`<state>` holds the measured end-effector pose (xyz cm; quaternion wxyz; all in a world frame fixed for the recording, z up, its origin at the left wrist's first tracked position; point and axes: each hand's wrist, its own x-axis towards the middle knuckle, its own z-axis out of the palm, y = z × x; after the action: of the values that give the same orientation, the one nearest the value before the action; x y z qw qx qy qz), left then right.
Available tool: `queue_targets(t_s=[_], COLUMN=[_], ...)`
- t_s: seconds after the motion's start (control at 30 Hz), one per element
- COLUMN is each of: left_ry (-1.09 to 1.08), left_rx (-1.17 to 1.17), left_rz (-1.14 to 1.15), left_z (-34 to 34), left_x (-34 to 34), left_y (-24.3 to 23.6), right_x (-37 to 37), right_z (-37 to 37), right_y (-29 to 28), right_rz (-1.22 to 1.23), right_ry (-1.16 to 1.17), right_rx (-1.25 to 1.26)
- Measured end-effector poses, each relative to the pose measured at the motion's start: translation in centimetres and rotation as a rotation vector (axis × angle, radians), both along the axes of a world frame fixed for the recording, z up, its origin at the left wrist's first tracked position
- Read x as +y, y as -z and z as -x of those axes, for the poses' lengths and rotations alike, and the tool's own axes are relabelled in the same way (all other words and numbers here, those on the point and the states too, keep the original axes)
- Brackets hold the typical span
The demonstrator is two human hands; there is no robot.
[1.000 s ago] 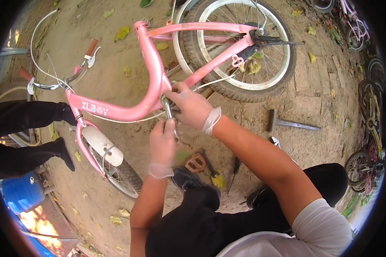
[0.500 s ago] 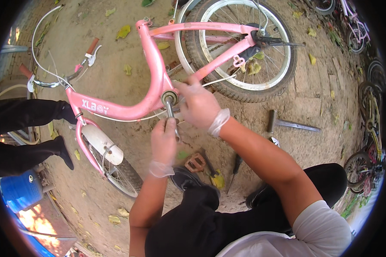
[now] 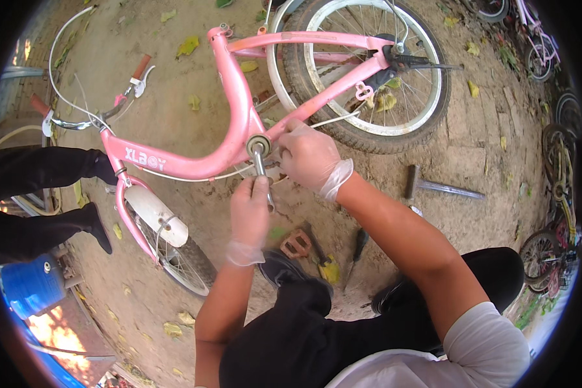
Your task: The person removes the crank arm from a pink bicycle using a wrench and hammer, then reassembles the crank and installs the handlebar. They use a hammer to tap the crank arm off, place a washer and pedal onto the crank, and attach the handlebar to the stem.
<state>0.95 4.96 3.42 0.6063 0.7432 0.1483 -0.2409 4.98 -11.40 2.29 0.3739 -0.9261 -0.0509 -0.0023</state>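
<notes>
A pink bicycle frame (image 3: 234, 97) lies on its side on the dirt. Its round bottom bracket (image 3: 258, 143) faces up, and a silver crank arm (image 3: 260, 161) sticks out of it toward me. My left hand (image 3: 249, 210), in a thin clear glove, is closed around the lower part of that crank arm. Just right of the bracket, my right hand (image 3: 309, 155), gloved too, has its fingers curled by the lower rear tube. Whatever its fingertips hold, if anything, is hidden.
A hammer (image 3: 433, 184) lies to the right. Nearer me are an orange-brown pedal (image 3: 295, 244) and a black-handled screwdriver (image 3: 357, 247). The rear wheel (image 3: 362, 139) lies beyond my right hand. Another person's dark-clad legs (image 3: 45, 171) are at left, above a blue barrel (image 3: 29, 288).
My right hand has shifted slightly right, away from the bracket, and its fingers are more curled. My left hand stays on the crank arm.
</notes>
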Motion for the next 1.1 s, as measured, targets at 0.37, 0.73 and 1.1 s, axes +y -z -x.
queue_targets(t_s=[0.37, 0.73, 1.1], left_ry=[0.018, -0.008, 0.088], left_rx=[-0.041, -0.005, -0.077], left_rz=[0.018, 0.004, -0.085], left_z=[0.1, 0.3, 1.1], left_x=[0.2, 0.3, 0.6], left_y=[0.7, 0.7, 2.2], right_x=[0.1, -0.2, -1.0], right_z=[-0.1, -0.2, 0.9], right_y=[-0.1, -0.1, 0.3], right_rz=[-0.019, 0.039, 0.000], right_ry=[0.031, -0.103, -0.051], right_rx=[-0.131, -0.042, -0.028])
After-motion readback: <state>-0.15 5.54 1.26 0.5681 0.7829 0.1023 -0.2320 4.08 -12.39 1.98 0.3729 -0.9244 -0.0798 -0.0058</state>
